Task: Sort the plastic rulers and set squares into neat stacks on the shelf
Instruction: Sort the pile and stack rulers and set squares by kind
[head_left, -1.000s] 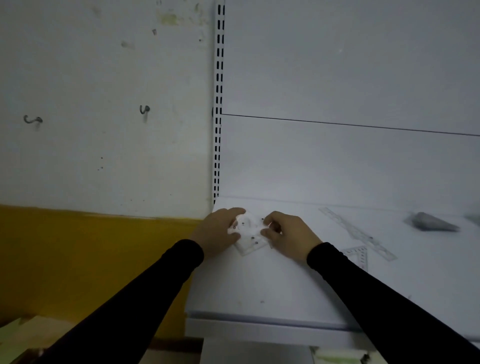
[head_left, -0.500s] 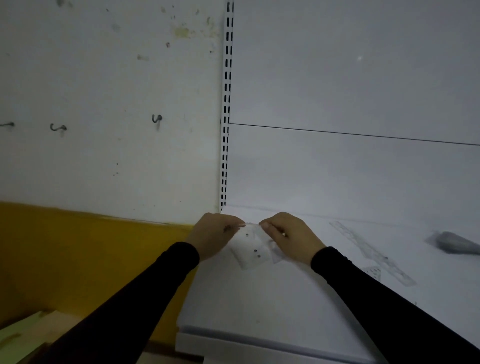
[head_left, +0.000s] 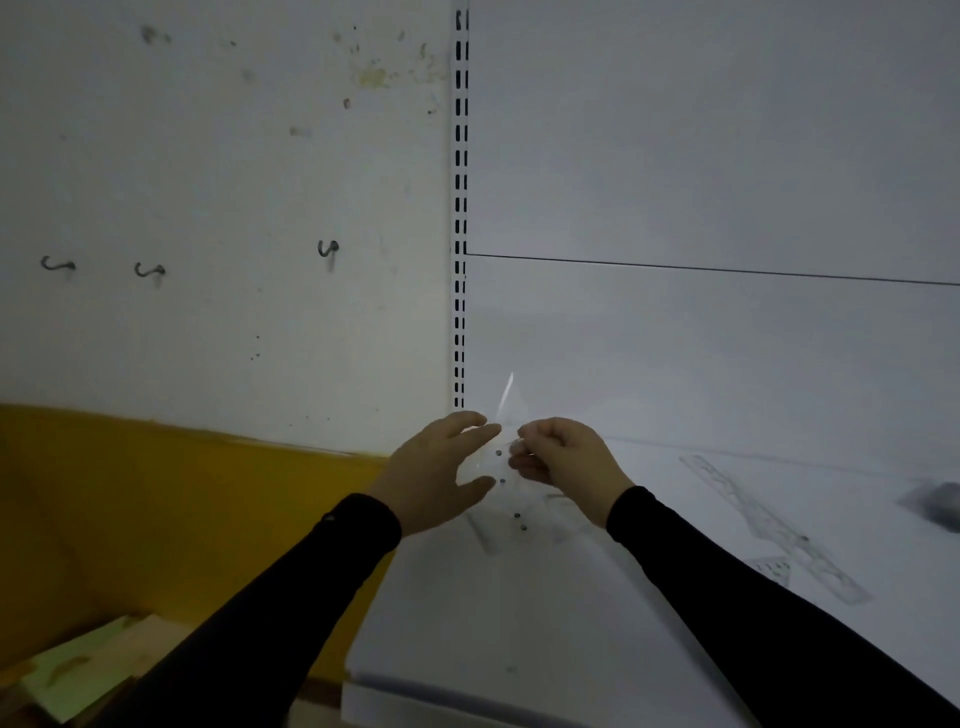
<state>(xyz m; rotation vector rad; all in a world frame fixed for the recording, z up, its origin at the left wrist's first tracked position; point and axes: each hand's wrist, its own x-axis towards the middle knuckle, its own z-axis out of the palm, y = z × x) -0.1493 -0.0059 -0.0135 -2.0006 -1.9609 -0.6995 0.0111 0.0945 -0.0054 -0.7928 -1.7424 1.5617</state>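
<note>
Squaring a clear plastic set square (head_left: 506, 415) above the shelf (head_left: 597, 613): right hand (head_left: 563, 457) pinches it in curled fingers (head_left: 522, 448); left hand (head_left: 439, 470), fingers spread wide, steadies its edge. Thin, glossy, nearly invisible, it likely slips; align corners before lowering. A translucent ruler (head_left: 774, 527) lies flat, well right of the fingers.

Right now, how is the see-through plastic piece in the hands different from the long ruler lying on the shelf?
The held clear piece is lifted, one corner pointing up; the long ruler lies flat on the shelf. The held piece sits between the left hand and right hand; nobody touches the ruler. The held piece looks triangular; the ruler is a straight strip. Both are clear plastic.
</note>
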